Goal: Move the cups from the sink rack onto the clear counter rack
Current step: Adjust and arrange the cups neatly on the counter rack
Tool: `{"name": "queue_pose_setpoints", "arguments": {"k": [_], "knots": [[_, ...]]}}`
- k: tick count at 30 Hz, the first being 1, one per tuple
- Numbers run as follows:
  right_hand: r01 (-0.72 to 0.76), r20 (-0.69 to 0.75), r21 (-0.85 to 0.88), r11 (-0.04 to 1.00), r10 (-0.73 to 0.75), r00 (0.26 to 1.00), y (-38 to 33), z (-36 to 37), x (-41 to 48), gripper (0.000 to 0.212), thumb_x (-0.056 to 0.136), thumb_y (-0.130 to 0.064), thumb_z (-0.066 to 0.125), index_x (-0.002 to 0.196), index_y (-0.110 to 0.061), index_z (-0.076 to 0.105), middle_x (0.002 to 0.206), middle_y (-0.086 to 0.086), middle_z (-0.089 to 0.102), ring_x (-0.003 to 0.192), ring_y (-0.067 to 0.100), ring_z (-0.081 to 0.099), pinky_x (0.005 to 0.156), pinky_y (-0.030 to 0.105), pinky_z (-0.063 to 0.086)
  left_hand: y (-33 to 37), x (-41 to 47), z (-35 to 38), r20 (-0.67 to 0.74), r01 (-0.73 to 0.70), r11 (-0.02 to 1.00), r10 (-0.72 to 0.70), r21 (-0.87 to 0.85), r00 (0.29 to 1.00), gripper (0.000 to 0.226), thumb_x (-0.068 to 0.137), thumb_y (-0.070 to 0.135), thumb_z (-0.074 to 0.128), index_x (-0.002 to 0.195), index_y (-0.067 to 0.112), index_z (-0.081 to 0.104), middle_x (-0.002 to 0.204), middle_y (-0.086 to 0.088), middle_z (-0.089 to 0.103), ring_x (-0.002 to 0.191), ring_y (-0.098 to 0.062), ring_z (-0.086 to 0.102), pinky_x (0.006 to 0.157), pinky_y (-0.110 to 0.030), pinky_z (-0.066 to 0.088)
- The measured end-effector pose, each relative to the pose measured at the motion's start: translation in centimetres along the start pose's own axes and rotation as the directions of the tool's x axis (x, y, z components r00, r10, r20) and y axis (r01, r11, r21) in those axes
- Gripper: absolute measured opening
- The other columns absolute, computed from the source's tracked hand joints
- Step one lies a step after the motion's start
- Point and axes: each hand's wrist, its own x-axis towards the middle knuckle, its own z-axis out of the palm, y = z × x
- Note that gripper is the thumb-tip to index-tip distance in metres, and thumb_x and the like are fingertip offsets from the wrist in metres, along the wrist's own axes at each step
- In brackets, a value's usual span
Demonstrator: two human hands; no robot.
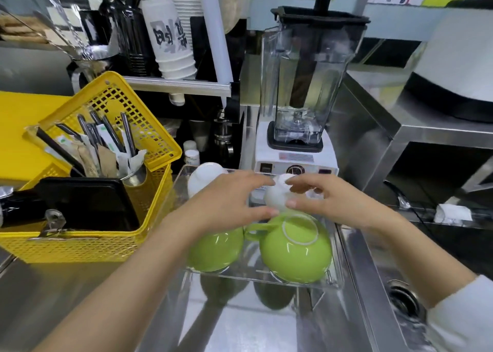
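Clear rack (336, 255) stood on steel tabletop (66, 293), in front of blender (301, 90). Both hands met over white cup (276, 195) at rack's back right: left hand (229, 202) and right hand (324, 199) pinched it, fingers half curled. Two green cups (296, 250) sat upside down at rack's front. Second white cup (204, 177) at rack's back left. Yellow basket (112, 181) left of rack.

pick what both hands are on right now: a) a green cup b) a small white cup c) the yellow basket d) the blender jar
b: the left hand and right hand meet around the small white cup, upside down on the clear rack behind the two green cups.
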Motion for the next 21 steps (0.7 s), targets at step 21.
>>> {"name": "queue_pose_setpoints", "arguments": {"k": [21], "knots": [[0.041,0.000,-0.240,0.970,-0.042,0.999,2.7,2.5,-5.5,0.087,0.050,-0.050,0.083,0.125,-0.040,0.041,0.116,-0.008,0.053,0.113,0.012,0.036,0.099,0.026,0.026,3.0,0.6,4.0,0.324,-0.182,0.974,0.129,0.138,0.937,0.110,0.048,0.052,0.080,0.137,0.036,0.018,0.129,0.007,0.039,0.120,-0.014,0.035,0.102,-0.040,0.038]]}}
